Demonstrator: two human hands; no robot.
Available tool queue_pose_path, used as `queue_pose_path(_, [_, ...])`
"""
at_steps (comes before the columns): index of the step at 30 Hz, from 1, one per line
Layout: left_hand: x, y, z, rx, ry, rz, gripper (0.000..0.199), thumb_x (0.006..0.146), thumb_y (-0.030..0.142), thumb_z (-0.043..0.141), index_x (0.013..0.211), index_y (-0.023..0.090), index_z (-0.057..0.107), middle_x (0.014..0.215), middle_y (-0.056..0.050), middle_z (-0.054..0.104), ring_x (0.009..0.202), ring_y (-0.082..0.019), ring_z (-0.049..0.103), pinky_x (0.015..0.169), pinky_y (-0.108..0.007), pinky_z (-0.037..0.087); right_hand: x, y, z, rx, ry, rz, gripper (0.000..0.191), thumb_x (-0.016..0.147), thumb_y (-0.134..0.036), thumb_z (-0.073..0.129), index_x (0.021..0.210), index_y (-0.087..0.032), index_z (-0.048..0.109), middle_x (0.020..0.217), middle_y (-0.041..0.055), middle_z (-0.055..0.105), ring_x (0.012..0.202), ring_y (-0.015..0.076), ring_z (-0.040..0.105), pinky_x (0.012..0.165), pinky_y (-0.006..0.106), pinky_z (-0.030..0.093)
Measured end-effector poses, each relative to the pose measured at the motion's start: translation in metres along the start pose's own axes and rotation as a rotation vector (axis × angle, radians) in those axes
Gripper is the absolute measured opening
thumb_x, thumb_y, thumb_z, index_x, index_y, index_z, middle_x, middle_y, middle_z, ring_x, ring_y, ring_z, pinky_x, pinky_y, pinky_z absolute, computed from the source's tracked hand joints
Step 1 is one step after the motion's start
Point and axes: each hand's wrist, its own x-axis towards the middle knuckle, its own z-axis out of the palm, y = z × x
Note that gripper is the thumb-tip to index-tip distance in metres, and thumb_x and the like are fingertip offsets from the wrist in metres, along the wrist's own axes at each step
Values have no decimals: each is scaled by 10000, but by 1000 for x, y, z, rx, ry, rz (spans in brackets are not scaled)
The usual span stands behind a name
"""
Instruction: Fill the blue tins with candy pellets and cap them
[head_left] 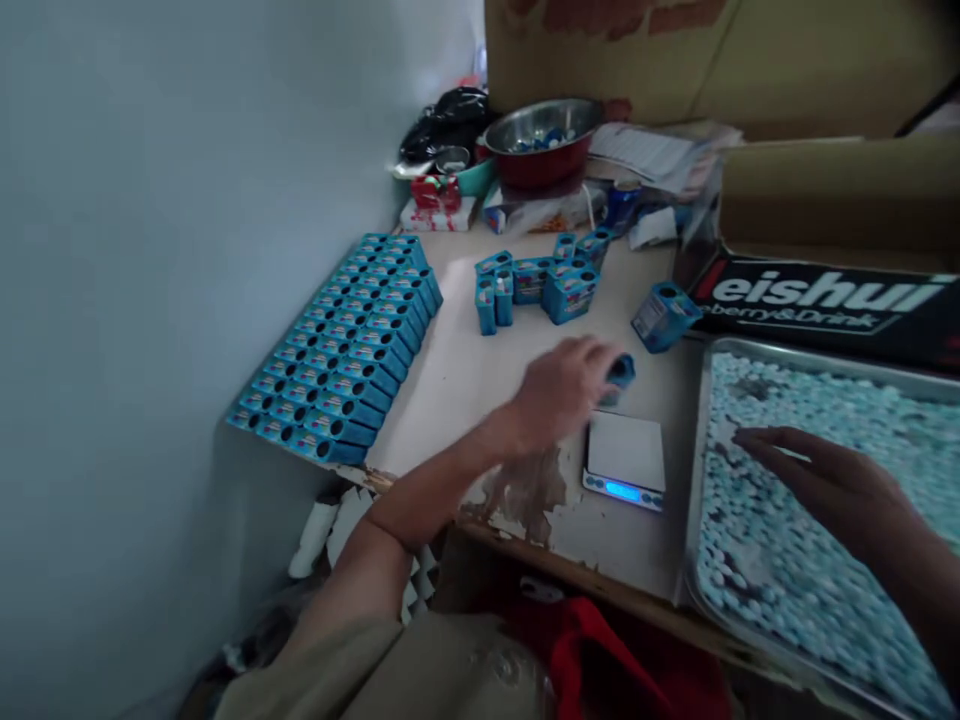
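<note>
My left hand point(566, 390) is closed around a small blue box point(619, 374), just behind a white digital scale point(624, 455) with a lit blue display. Nothing rests on the scale's plate. On the right, my right hand point(817, 470) reaches over a metal tray point(697, 480) of pale blue and white pellets point(810, 560). Its fingers point left and are held close together at the pellets; whether they pinch any is too small to tell. Another blue box point(665, 317) stands tilted behind the scale, and several more blue boxes point(570, 290) are grouped at the middle back.
Rows of blue boxes point(352, 350) fill the table's left side by the wall. At the back are a red and steel bowl point(544, 160), papers point(645, 155) and black bags point(446, 125). A black printed carton point(832, 300) sits behind the tray.
</note>
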Motion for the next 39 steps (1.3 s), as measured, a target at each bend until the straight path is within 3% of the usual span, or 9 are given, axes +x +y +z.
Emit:
queue_pose_path(4, [27,-139,-67,110,312,-176,367,1214,234,697,1574,226,627,1597,-128,708,1532,-326,626,1361,-555,519,29,-64,22,264,-93,-50,154,813,-584,747,870,-451,800,995,97,902,859,432,860,805,605,658])
queue_pose_path(8, [63,-285,-111,66,379,-339,341,1103,215,807,1394,253,633,1489,-86,747,1427,-315,625,1346,-592,506,78,-144,56,167,-68,-420,239,970,-482,659,1098,-344,806,1029,144,863,932,417,837,898,590,669])
queue_pose_path(11, [78,-348,-112,-14,306,-435,396,995,110,774,1333,249,623,1447,-91,751,1385,-302,661,1304,-509,526,119,-206,76,-26,-117,-608,456,1082,-327,532,1428,-190,795,1259,216,855,1074,399,844,954,522,659])
queue_pose_path(14, [80,-376,-95,-54,206,-456,359,958,81,761,1266,221,643,1358,-91,757,1296,-284,673,1275,-502,549,159,-262,86,-260,-193,-649,581,1155,-230,478,1690,-110,669,1547,266,775,1313,408,800,1009,462,631])
queue_pose_path(19, [63,-383,-71,-57,23,-482,355,965,106,752,1312,180,730,1383,-82,786,1337,-273,671,1305,-484,538,203,-317,96,-561,-297,-651,550,1199,-161,438,1674,-153,717,1549,242,790,1360,393,785,1019,418,597])
queue_pose_path(22, [55,-373,-65,5,-110,-507,460,953,80,701,1391,199,773,1498,-106,806,1447,-301,712,1285,-412,544,211,-325,106,-664,-330,-614,563,1195,-167,461,1673,-194,758,1505,257,817,1304,399,812,962,422,592])
queue_pose_path(26, [52,-357,-54,53,-82,-564,445,1086,115,672,1516,174,770,1586,-151,792,1475,-249,733,1304,-391,547,213,-323,118,-704,-289,-561,591,1195,-175,487,1713,-256,758,1450,276,838,1193,403,836,824,423,511])
queue_pose_path(31, [48,-327,-50,95,47,-664,304,1144,180,745,1440,168,818,1555,-201,796,1334,-190,803,1221,-367,609,205,-303,114,-706,-283,-582,362,1140,-252,668,1388,-269,932,1353,231,874,1061,367,812,727,410,413])
queue_pose_path(39, [35,-247,-77,146,67,-758,400,1126,238,855,1519,190,797,1691,-217,711,1579,-294,697,1274,-428,591,143,-222,71,-606,-113,-546,304,1073,-475,576,1046,-344,849,1317,190,879,1056,409,821,671,473,433])
